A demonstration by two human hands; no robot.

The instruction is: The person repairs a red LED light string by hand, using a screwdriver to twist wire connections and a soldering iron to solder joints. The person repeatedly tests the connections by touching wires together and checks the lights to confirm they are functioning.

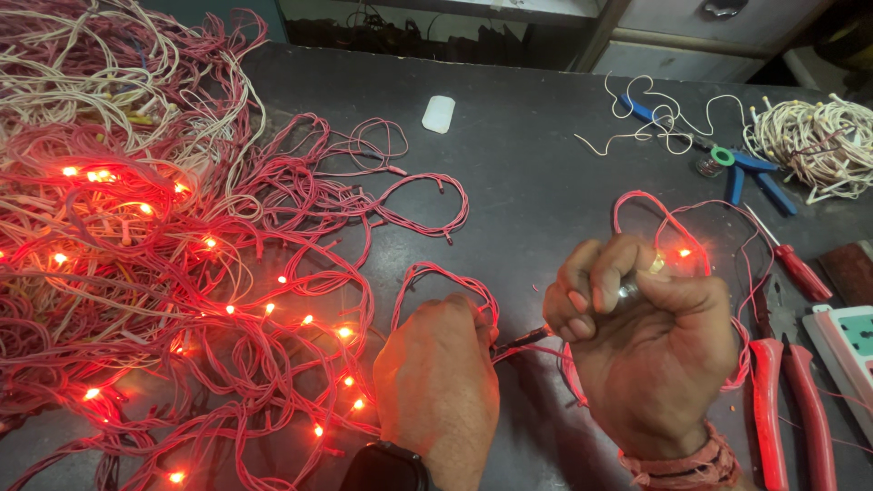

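I find the red light string [273, 300] spread in a large tangle over the left half of the dark table [527, 173], many of its small bulbs glowing. One strand runs rightward from the tangle to the near centre, where both of my hands meet it. My left hand [438, 368] is closed, knuckles up, its fingertips pinching the strand at a dark joint just beside the right hand; a black watch [386, 468] sits on that wrist. My right hand [641, 332] is curled into a fist around a small shiny metal object, mostly hidden, so I cannot tell what it is. Loops of the same strand drape over and behind this hand, with one lit bulb [684, 253] just beyond the knuckles. A woven band [691, 468] circles the right wrist.

Just right of the right hand lie red-handled pliers [791, 400], a red-handled screwdriver [796, 264] above them, and a white power strip [850, 341] at the table's right edge. Farther back right are blue-handled scissors [737, 173], a loose pale wire [655, 123] and a coil of whitish light string [818, 136]. A small white oblong piece [438, 114] lies alone at the far centre.
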